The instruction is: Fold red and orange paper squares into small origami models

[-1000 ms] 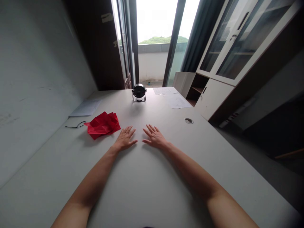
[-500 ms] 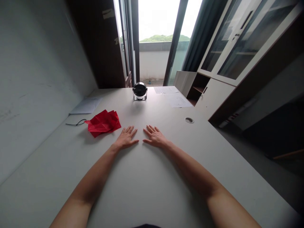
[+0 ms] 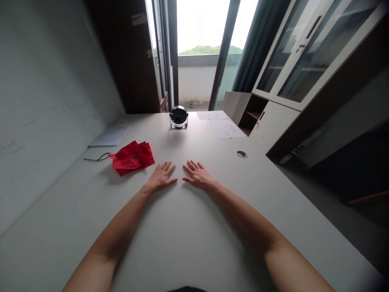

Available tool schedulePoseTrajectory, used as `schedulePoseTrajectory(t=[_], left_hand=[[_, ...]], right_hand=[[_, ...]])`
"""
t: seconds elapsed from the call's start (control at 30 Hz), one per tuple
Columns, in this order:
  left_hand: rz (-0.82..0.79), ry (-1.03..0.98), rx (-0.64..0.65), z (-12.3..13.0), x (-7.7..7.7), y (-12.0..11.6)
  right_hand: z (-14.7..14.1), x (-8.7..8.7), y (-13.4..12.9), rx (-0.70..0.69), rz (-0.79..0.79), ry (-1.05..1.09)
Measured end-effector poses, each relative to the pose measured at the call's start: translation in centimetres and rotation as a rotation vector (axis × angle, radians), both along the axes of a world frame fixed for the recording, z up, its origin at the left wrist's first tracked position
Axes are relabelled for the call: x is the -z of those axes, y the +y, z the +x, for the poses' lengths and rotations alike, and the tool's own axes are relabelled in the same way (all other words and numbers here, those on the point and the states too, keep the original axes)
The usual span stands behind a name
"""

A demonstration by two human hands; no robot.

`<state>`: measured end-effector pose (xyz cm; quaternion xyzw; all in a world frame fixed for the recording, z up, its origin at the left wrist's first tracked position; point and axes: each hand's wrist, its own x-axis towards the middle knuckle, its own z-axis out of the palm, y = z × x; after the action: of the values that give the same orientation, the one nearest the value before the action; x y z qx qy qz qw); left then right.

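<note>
My left hand [image 3: 161,177] lies flat on the white table [image 3: 182,235], fingers spread, holding nothing. Just to its left is a creased piece of red paper [image 3: 133,157], its folds standing up a little from the surface. My right hand [image 3: 198,175] also rests palm down with its fingers apart and nothing in it. A small gap separates the two thumbs. Beyond both hands, a round black device on a silver stand [image 3: 179,117] stands upright near the table's far edge.
A thin black cord [image 3: 97,158] lies left of the red paper, with papers [image 3: 110,135] behind it by the wall. More sheets [image 3: 226,127] lie at the far right. A round cable hole [image 3: 241,154] is in the tabletop. Cabinets [image 3: 275,125] stand beyond the right edge.
</note>
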<state>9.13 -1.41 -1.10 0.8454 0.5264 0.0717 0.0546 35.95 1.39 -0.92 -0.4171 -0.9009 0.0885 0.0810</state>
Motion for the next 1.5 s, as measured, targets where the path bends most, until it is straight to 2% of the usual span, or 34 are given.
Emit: schedulePoseTrajectory(t=[0.47, 1.5], left_hand=[[-0.031, 0.038, -0.015, 0.1, -0.18, -0.08], [-0.029, 0.033, -0.017, 0.24, -0.4, -0.19]], right_hand=[[-0.24, -0.8, -0.29, 0.007, -0.048, -0.076], [-0.19, -0.45, -0.21, 0.009, -0.026, -0.067]])
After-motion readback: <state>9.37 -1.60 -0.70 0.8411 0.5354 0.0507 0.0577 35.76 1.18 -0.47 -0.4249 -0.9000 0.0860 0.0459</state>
